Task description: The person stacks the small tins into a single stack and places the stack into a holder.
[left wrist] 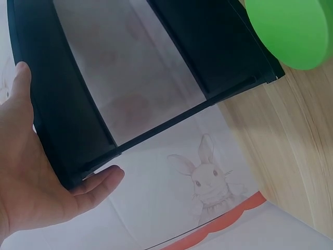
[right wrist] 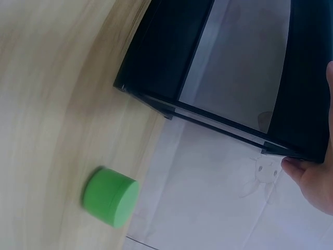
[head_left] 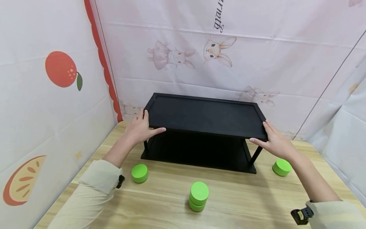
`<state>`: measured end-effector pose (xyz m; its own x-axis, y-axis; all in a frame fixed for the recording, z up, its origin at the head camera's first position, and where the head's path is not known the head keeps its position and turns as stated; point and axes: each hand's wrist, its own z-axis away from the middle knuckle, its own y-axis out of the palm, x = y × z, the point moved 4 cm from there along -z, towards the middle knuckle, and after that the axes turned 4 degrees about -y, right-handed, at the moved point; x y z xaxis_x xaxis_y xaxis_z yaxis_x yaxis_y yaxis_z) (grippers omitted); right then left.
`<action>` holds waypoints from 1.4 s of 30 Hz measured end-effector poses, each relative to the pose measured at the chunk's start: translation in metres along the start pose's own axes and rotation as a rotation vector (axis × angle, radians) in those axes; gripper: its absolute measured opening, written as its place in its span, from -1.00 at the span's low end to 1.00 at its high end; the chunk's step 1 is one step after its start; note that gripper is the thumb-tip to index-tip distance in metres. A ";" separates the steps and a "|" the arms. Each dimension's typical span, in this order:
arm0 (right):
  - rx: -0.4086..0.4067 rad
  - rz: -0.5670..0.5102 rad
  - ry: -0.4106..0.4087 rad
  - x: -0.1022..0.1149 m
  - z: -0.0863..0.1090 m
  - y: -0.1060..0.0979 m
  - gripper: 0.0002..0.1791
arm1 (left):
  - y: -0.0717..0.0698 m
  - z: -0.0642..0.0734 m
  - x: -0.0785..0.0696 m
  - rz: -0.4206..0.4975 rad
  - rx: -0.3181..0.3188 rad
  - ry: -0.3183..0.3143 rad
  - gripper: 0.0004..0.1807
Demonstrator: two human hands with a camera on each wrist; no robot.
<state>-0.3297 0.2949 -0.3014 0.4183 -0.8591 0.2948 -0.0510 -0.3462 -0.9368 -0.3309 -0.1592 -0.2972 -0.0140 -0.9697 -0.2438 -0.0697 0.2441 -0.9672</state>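
A black two-tier shelf point(head_left: 206, 114) stands at the back of the table, its upper board joined to the lower board point(head_left: 197, 152) by thin posts. My left hand point(head_left: 138, 128) grips the upper board's front left corner, thumb along the front edge and fingers at the end. At the opposite corner, my right hand point(head_left: 274, 141) holds the board the same way. The left wrist view shows the left thumb and fingers on two sides of that corner point(left wrist: 73, 177). Only part of the right hand point(right wrist: 315, 179) appears in the right wrist view.
Green round blocks sit on the wooden table point(head_left: 160, 197): one point(head_left: 139, 173) at left, one point(head_left: 282, 167) at right beyond the shelf's end, and a stack point(head_left: 199, 192) at front centre. Printed cloth walls point(head_left: 177, 38) enclose the back and sides.
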 end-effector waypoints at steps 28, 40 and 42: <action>-0.005 0.005 0.004 0.001 -0.001 -0.002 0.09 | -0.004 -0.001 -0.002 0.008 0.017 0.005 0.28; -0.023 -0.001 0.023 0.000 0.001 -0.003 0.10 | -0.007 0.001 -0.003 0.008 0.029 -0.006 0.30; -0.037 0.006 0.013 0.000 0.000 -0.002 0.10 | -0.004 0.001 -0.001 0.016 0.032 -0.006 0.31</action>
<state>-0.3291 0.2956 -0.2994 0.4062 -0.8660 0.2916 -0.0870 -0.3544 -0.9311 -0.3291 -0.1596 -0.2929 -0.0083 -0.9658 -0.2592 -0.0374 0.2593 -0.9651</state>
